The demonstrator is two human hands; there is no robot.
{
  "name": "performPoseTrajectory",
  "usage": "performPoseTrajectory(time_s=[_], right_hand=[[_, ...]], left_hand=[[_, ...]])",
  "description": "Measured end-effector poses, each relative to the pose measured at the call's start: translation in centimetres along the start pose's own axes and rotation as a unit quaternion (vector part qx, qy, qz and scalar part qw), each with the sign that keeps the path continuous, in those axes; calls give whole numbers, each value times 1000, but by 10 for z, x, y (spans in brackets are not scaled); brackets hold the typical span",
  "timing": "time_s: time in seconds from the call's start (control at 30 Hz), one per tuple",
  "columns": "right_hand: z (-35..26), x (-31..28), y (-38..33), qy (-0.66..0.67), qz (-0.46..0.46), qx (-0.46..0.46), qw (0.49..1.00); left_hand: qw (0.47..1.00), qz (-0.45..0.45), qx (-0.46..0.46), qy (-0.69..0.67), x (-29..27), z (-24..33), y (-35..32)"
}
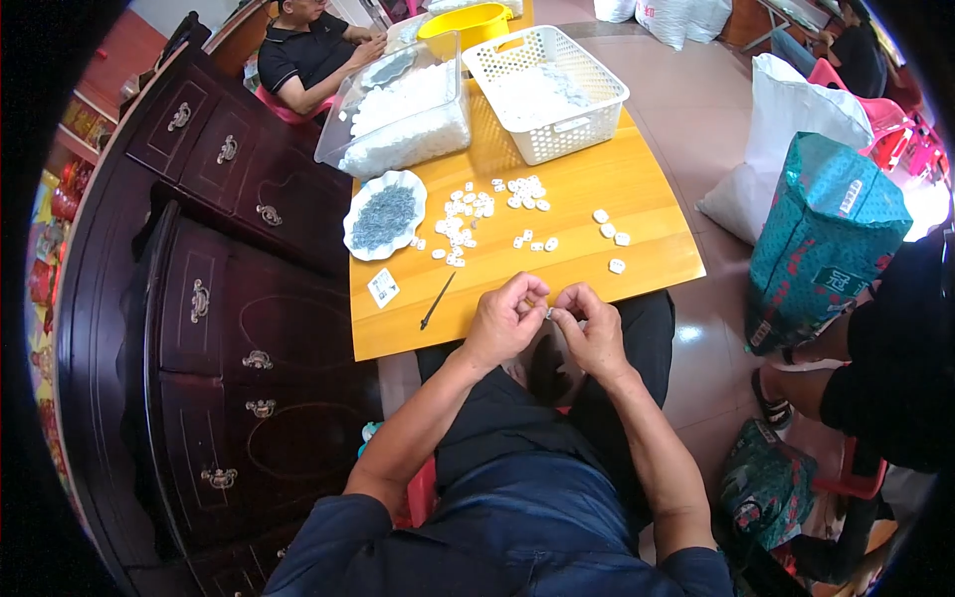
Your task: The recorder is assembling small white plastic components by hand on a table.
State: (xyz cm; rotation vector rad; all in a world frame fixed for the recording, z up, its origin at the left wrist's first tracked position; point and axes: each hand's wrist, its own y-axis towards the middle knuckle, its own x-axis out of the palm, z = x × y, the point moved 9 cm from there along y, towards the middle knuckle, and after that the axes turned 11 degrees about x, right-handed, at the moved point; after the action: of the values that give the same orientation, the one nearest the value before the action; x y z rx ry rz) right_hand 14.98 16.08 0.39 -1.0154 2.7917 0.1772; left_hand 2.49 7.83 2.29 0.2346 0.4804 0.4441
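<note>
The yellow wooden counter (597, 199) in front of me carries a scalloped white dish (385, 215) of small grey metal bits at its left. Beside the dish, small white plastic pieces (477, 214) lie scattered across the middle. A thin dark pick (437, 300) and a little white card (383, 287) lie nearer my edge. At the far end stand a clear bin (403, 109) of white pieces and a white basket (545, 90).

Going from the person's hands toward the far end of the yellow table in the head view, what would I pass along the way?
Hands pinching a tiny piece → thin dark tool and small card → scattered white pieces beside a plate of grey bits → clear tub and white basket → yellow bowl.
</note>
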Motion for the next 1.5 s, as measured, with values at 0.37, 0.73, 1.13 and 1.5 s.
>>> performPoseTrajectory(time_s=[0.37,0.73,1.13,1.5], right_hand=[[10,2,1,25,-7,20,999],[30,2,7,135,-14,84,987],[30,4,8,144,-36,81,986],[27,1,7,164,-10,89,982]], left_hand=[[999,-20,-8,-26,-1,-4,1],[986,-18,15,166,-39,-9,46],[917,-104,105,371,15,-5,86],[947,-12,157,279,-11,10,64]])
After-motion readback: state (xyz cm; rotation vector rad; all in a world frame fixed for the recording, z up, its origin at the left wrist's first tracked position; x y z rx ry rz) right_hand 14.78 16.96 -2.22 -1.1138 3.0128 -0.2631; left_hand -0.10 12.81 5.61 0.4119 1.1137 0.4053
